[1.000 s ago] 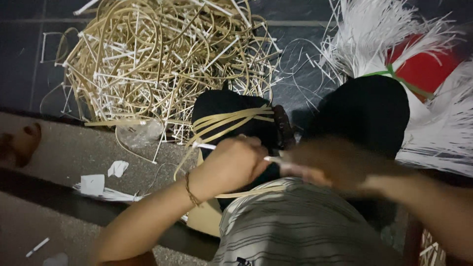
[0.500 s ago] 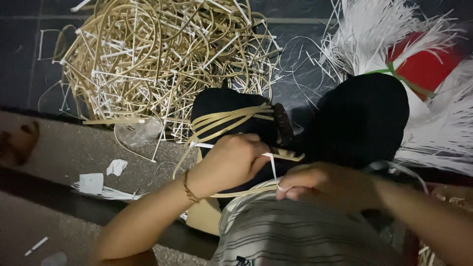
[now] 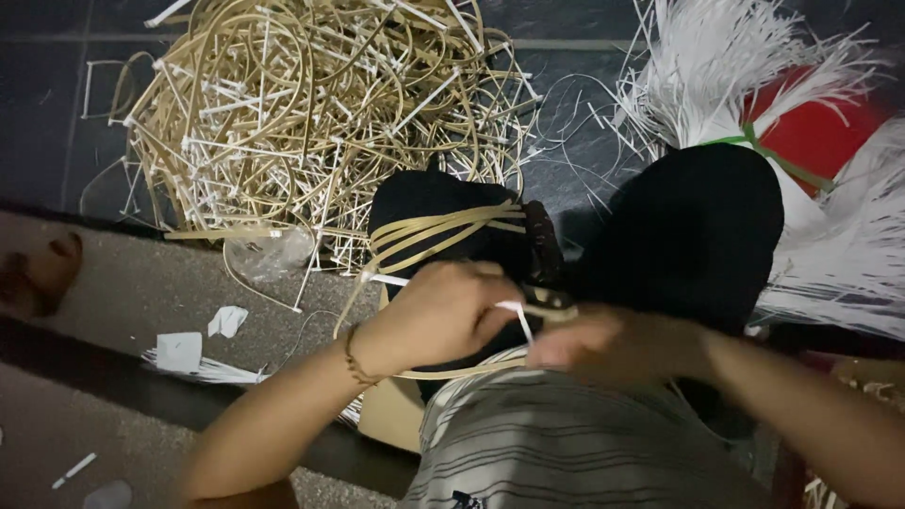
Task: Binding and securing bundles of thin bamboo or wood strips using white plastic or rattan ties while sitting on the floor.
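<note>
Across the dark floor (image 3: pixel 584 179) behind the knees sprawls a big tangled heap of cane (image 3: pixel 311 123), pale tan, stiff and springy, bound here and there with short white ties; to the right lies a bundle of white strips (image 3: pixel 848 254), thin and flat, fanned over something red. Nearer, a small coil of cane (image 3: pixel 434 236) loops over the black-clad left knee. Just below it the left hand (image 3: pixel 434 316) is clenched around the coil's strands, while the right hand (image 3: pixel 613 349), blurred, pinches a white tie (image 3: pixel 517 316) stretched between the two hands. To bind well, I judge the strands should stay bunched flat and the tie be pulled taut and snug.
</note>
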